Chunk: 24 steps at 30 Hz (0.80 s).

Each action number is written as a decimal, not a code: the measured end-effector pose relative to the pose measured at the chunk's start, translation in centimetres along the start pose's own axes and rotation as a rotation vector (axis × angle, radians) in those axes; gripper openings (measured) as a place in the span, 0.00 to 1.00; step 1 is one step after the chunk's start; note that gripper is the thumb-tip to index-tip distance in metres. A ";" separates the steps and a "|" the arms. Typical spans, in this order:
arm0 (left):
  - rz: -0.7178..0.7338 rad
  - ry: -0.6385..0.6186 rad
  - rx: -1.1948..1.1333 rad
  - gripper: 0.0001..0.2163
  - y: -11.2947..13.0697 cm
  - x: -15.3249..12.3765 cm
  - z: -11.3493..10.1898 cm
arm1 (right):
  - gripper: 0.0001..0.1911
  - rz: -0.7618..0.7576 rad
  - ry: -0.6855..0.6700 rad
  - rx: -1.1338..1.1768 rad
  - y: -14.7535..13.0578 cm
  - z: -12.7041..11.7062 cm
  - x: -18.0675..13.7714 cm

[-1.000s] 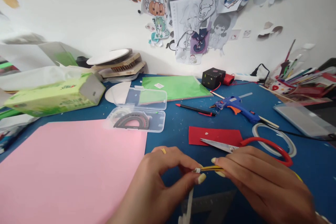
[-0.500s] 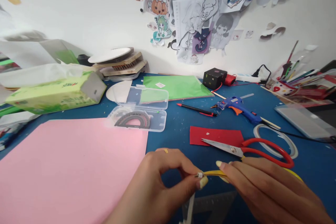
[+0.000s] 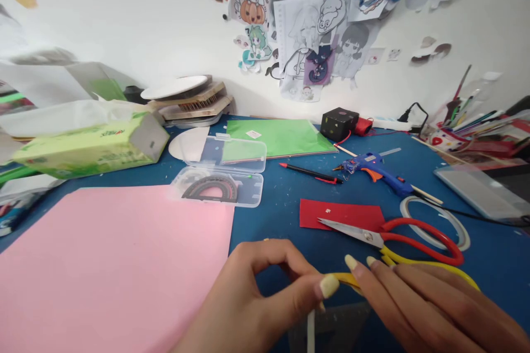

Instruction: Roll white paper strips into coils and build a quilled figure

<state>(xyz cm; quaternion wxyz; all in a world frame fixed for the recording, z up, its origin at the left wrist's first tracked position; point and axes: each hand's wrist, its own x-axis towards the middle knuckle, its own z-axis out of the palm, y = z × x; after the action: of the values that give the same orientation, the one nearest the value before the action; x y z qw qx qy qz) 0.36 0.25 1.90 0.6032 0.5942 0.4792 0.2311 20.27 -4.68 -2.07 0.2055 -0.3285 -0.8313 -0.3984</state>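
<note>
A narrow yellow strip (image 3: pixel 346 278) is stretched between my two hands, low in the view. My left hand (image 3: pixel 265 287) pinches its left end between thumb and fingers, and the thumb covers that tip. Below these fingers hangs a thin white strip (image 3: pixel 311 331); where it begins is hidden. My right hand (image 3: pixel 418 298) grips the yellow strip between thumb and fingertips, the thumb mostly out of sight. More yellow strip curves out behind the right hand, close to the red-handled scissors (image 3: pixel 368 236). The scissors lie across a red paper piece (image 3: pixel 339 214).
Pink paper (image 3: pixel 124 253) covers the left. A clear case with a protractor (image 3: pixel 211 188), a pen (image 3: pixel 310 172), a blue glue gun (image 3: pixel 376 168) and a tape roll (image 3: pixel 461 237) lie beyond my hands. Under them is a faint see-through ruler (image 3: pixel 343 322).
My left thumb has slid right along the yellow strip, now covering the small white bit at its end. The gap between my hands is shorter, and the right fingers have shifted slightly.
</note>
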 end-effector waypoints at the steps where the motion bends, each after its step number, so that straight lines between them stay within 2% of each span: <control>1: 0.015 0.010 0.018 0.10 0.1 0.0 0.1 | 0.14 -0.002 0.002 0.008 -0.1 0.0 0.0; 4: 0.050 0.064 0.077 0.10 0.0 -0.1 0.2 | 0.16 0.045 -0.006 0.046 -0.3 0.0 0.1; 7: 0.125 0.100 0.168 0.09 -0.5 0.0 0.2 | 0.15 0.185 -0.067 0.189 -0.5 0.2 0.3; 10: 0.258 0.153 0.313 0.07 -1.3 0.3 -0.1 | 0.11 0.289 -0.109 0.413 -0.3 0.8 0.6; 12: 0.359 0.187 0.397 0.06 -1.8 0.5 -0.3 | 0.12 0.418 -0.129 0.556 -0.1 1.3 0.7; 15: 0.525 0.210 0.480 0.04 -2.3 0.9 -0.4 | 0.10 0.622 -0.235 0.840 0.3 1.6 1.1; 18: 0.643 0.224 0.493 0.04 -2.6 1.0 -0.3 | 0.05 0.709 -0.321 1.009 0.5 1.4 1.5; 21: 0.663 0.218 0.463 0.04 -2.8 1.0 -0.2 | 0.04 0.718 -0.281 0.994 0.5 1.2 1.7; 24: 0.619 0.213 0.435 0.04 -2.6 0.9 -0.1 | 0.04 0.661 -0.138 0.880 0.3 1.2 1.8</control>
<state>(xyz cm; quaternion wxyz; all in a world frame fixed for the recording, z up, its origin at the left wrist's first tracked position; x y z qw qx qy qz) -0.10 0.60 -0.80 0.3119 0.7971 0.3752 0.3556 19.10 -2.93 -1.55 0.3824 -0.4806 -0.7835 0.0946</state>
